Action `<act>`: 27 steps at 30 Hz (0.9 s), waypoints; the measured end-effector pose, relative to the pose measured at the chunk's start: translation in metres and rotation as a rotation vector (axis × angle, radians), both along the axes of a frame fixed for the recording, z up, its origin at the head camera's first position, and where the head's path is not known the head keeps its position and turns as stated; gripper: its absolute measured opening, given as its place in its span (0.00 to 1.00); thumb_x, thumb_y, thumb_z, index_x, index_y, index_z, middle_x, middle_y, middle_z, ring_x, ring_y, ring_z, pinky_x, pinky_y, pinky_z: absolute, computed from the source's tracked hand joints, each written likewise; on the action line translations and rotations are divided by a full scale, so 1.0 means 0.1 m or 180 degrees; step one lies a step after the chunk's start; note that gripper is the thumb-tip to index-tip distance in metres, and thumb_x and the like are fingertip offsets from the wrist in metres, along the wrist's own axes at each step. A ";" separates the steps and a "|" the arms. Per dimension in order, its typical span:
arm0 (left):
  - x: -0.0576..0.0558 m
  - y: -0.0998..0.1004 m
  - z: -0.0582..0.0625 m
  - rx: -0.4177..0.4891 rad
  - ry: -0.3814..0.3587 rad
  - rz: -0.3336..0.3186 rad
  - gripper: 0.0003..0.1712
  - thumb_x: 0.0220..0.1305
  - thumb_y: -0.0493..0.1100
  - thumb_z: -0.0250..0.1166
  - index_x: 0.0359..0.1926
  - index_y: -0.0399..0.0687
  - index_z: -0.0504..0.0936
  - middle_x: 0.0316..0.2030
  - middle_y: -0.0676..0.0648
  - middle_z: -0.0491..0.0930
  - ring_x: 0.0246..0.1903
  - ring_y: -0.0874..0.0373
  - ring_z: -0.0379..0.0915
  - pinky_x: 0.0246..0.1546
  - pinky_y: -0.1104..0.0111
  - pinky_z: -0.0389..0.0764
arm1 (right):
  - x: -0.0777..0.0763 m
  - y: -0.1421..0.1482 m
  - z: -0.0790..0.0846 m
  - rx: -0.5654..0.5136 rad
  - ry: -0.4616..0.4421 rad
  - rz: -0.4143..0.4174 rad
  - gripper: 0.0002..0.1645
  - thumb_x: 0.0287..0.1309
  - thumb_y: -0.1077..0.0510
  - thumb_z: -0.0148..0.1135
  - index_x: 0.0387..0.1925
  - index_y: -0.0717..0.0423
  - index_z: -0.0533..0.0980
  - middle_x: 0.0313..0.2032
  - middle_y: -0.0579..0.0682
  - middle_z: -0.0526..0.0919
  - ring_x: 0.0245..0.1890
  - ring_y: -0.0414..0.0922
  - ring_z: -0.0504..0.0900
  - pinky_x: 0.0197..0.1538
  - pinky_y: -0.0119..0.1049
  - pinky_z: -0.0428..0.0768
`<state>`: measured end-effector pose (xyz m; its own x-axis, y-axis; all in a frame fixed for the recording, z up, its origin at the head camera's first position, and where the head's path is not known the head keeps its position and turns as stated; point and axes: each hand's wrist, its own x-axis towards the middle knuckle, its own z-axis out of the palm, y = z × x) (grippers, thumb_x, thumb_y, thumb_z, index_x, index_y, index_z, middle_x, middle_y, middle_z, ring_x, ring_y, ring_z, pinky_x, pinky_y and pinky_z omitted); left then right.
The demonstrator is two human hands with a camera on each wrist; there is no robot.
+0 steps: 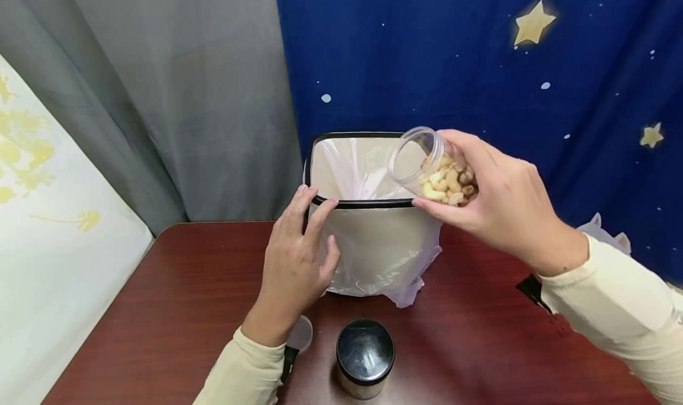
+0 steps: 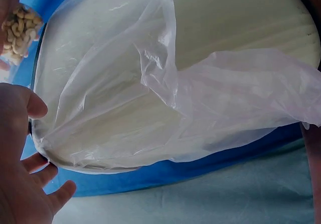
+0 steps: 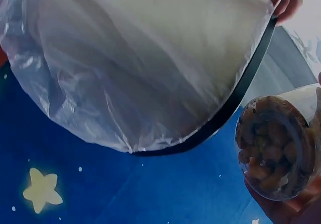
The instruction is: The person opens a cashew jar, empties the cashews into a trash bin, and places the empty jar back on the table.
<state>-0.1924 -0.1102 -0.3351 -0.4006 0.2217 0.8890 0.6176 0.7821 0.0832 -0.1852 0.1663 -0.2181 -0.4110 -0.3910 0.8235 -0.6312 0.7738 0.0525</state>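
My right hand (image 1: 498, 194) grips a clear plastic jar (image 1: 407, 159) of cashews (image 1: 447, 182), tipped on its side with its uncapped mouth to the left. The mouth overlaps the near right rim of a pale trash bin (image 1: 376, 239) in the head view. A thin translucent liner bag (image 2: 115, 78) covers the bin and hangs over its outside. My left hand (image 1: 296, 257) has its fingertips at the near left corner of the black rim (image 1: 368, 204), thumb held apart. In the right wrist view the jar's base (image 3: 271, 151) shows nuts gathered inside.
A canister with a shiny black lid (image 1: 365, 350) stands on the dark red table (image 1: 480, 334) in front of the bin. Partly behind my left forearm lies a small clear round lid (image 1: 301, 334). Grey (image 1: 192, 96) and blue star-printed curtains (image 1: 453, 55) hang behind the table.
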 end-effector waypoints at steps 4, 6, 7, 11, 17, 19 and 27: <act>0.00 -0.01 -0.01 -0.0015 -0.0006 -0.0004 0.34 0.58 0.38 0.61 0.68 0.50 0.70 0.69 0.39 0.66 0.71 0.44 0.62 0.66 0.50 0.69 | -0.15 -0.04 0.08 0.0078 -0.0068 -0.0074 0.48 0.41 0.36 0.75 0.62 0.55 0.72 0.48 0.56 0.85 0.30 0.52 0.83 0.28 0.49 0.76; -0.01 -0.01 -0.02 -0.0043 -0.0010 -0.0004 0.36 0.58 0.38 0.61 0.70 0.51 0.69 0.69 0.38 0.66 0.72 0.43 0.61 0.67 0.49 0.68 | -0.24 -0.06 0.09 0.0112 -0.0128 -0.0109 0.49 0.41 0.38 0.76 0.62 0.56 0.72 0.49 0.56 0.85 0.30 0.52 0.82 0.28 0.49 0.77; -0.01 -0.01 -0.02 -0.0060 -0.0011 -0.0001 0.37 0.58 0.37 0.61 0.71 0.52 0.69 0.69 0.38 0.66 0.72 0.43 0.61 0.67 0.49 0.68 | -0.28 -0.07 0.10 0.0124 -0.0166 -0.0127 0.49 0.41 0.38 0.77 0.62 0.56 0.71 0.49 0.56 0.85 0.31 0.52 0.82 0.29 0.49 0.78; -0.01 -0.02 -0.02 -0.0120 -0.0024 0.0035 0.37 0.59 0.38 0.62 0.71 0.53 0.69 0.69 0.37 0.65 0.73 0.42 0.59 0.69 0.47 0.64 | -0.47 -0.11 0.10 0.0207 -0.0337 -0.0188 0.48 0.44 0.38 0.77 0.63 0.56 0.70 0.50 0.56 0.84 0.33 0.52 0.81 0.31 0.51 0.79; 0.02 -0.01 -0.01 -0.0170 -0.0101 0.0161 0.35 0.61 0.40 0.60 0.70 0.55 0.69 0.70 0.38 0.65 0.74 0.45 0.57 0.70 0.40 0.57 | -0.71 -0.14 0.08 0.0273 -0.0660 -0.0300 0.47 0.47 0.38 0.75 0.64 0.55 0.69 0.51 0.58 0.84 0.34 0.53 0.81 0.34 0.54 0.79; 0.03 0.00 -0.01 -0.0169 -0.0094 0.0169 0.34 0.61 0.40 0.60 0.70 0.55 0.70 0.69 0.38 0.65 0.73 0.44 0.58 0.68 0.39 0.58 | -0.78 -0.15 0.07 0.0286 -0.0797 -0.0332 0.47 0.48 0.38 0.75 0.65 0.54 0.68 0.52 0.58 0.83 0.35 0.53 0.81 0.35 0.53 0.79; 0.02 0.01 -0.03 -0.0211 -0.0072 0.0175 0.36 0.59 0.40 0.61 0.71 0.53 0.69 0.70 0.37 0.65 0.74 0.44 0.57 0.68 0.42 0.64 | -1.02 -0.15 0.05 0.0415 -0.1303 -0.0382 0.50 0.51 0.37 0.73 0.70 0.51 0.64 0.54 0.59 0.80 0.45 0.54 0.80 0.48 0.55 0.80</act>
